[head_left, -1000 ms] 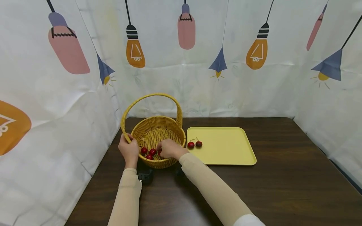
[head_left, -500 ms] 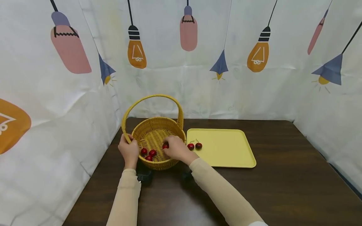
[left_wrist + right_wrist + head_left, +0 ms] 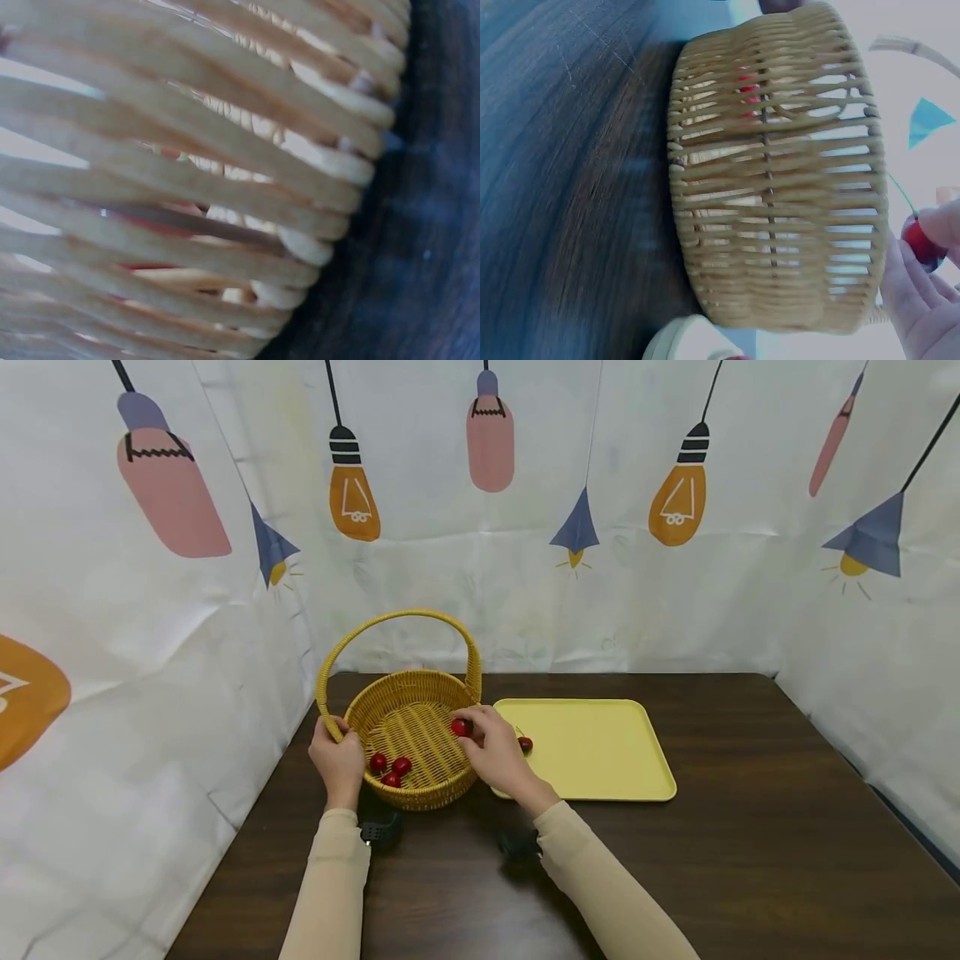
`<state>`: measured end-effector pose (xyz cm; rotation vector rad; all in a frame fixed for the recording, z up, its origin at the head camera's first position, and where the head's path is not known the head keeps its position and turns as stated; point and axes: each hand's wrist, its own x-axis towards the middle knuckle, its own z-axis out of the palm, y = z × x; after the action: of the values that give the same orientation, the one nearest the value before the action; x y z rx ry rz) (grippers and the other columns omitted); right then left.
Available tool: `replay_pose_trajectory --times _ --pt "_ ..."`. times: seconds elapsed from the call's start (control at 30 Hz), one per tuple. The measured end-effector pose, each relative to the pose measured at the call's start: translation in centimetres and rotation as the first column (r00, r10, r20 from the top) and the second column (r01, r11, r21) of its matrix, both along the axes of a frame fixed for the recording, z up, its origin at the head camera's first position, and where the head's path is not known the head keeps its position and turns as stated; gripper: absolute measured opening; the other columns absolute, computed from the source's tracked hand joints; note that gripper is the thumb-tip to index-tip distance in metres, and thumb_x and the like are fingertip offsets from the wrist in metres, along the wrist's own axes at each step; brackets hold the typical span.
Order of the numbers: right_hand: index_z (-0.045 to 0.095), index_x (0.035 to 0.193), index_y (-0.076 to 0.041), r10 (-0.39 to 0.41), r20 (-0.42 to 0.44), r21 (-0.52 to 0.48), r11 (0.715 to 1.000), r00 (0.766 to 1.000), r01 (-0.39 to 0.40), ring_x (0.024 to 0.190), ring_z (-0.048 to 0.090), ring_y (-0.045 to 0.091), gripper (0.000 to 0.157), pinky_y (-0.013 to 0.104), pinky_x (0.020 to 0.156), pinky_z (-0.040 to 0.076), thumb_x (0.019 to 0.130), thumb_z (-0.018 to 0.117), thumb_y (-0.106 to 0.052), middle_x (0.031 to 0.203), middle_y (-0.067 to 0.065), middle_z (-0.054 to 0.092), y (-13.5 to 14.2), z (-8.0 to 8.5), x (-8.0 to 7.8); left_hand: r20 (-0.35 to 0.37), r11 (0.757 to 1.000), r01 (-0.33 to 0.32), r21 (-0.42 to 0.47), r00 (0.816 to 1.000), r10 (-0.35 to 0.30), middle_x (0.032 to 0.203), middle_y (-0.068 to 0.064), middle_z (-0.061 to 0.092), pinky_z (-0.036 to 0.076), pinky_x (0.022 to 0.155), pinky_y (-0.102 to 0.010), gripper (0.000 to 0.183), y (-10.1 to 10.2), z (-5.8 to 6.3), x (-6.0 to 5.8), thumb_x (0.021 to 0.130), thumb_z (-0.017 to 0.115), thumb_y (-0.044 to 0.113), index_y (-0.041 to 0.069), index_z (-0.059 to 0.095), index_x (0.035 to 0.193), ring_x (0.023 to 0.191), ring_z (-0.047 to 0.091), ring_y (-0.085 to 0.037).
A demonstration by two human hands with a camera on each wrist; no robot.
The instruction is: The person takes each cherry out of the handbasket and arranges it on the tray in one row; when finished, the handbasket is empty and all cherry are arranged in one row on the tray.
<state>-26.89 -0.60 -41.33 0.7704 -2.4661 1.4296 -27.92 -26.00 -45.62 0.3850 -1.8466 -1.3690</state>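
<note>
A yellow wicker basket (image 3: 412,693) with a tall arched handle stands on the dark table, several red cherries (image 3: 392,780) lying in its near left part. My left hand (image 3: 339,768) grips the base of the handle at the basket's left side. Over the basket's right rim, my right hand (image 3: 498,756) pinches one cherry (image 3: 461,727) between thumb and fingers. That cherry (image 3: 924,244) shows a green stem in the right wrist view, beside the wicker wall. The left wrist view is filled by basket weave (image 3: 187,195), with red glimpsed through the gaps.
A flat yellow tray (image 3: 592,747) lies right of the basket. One cherry (image 3: 526,744) shows on its left part, next to my right hand, which covers the tray's left edge. The dark wooden table (image 3: 720,827) extends to the right, and a patterned white curtain (image 3: 420,568) hangs behind.
My right hand has pinched a cherry inside the basket and lifted it up and rightward to the rim. It now hides one tray cherry. My left hand keeps its grip on the handle.
</note>
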Motion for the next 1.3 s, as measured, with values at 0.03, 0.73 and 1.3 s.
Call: replay_pose_trajectory --times 0.03,0.73,1.3 --pt "0.062 0.127 -0.012 -0.004 0.002 -0.023 1.000 1.000 0.005 0.085 0.059 0.014 0.037 0.026 0.074 0.052 0.091 0.065 -0.004 0.122 0.005 0.058 0.3 0.1 0.1 -0.002 1.000 0.000 0.001 1.000 0.000 0.061 -0.006 0.034 0.026 0.050 -0.031 0.010 0.0 0.0 0.0 0.084 0.049 -0.005 0.005 0.049 0.084 0.050 0.030 -0.018" --pt "0.063 0.116 -0.009 -0.241 0.141 -0.162 0.951 0.960 0.263 0.076 0.063 0.023 0.029 0.030 0.060 0.049 0.089 0.070 -0.013 0.113 0.010 0.057 7.6 -1.0 -2.7 -0.005 1.000 -0.008 -0.007 1.000 0.008 0.060 -0.005 0.033 0.024 0.049 -0.030 0.011 0.0 0.0 -0.1 0.084 0.050 -0.005 0.005 0.050 0.084 0.049 0.028 -0.017" --pt "0.055 0.136 -0.006 -0.233 0.326 -0.088 0.958 0.916 0.275 0.089 0.068 0.030 0.045 0.035 0.068 0.055 0.092 0.060 0.000 0.135 0.019 0.050 11.4 -3.6 -4.7 -0.009 1.000 0.003 0.009 1.000 -0.003 0.062 -0.005 0.035 0.026 0.048 -0.029 0.009 -0.1 -0.1 -0.3 0.085 0.050 -0.005 0.003 0.050 0.085 0.049 0.030 -0.015"
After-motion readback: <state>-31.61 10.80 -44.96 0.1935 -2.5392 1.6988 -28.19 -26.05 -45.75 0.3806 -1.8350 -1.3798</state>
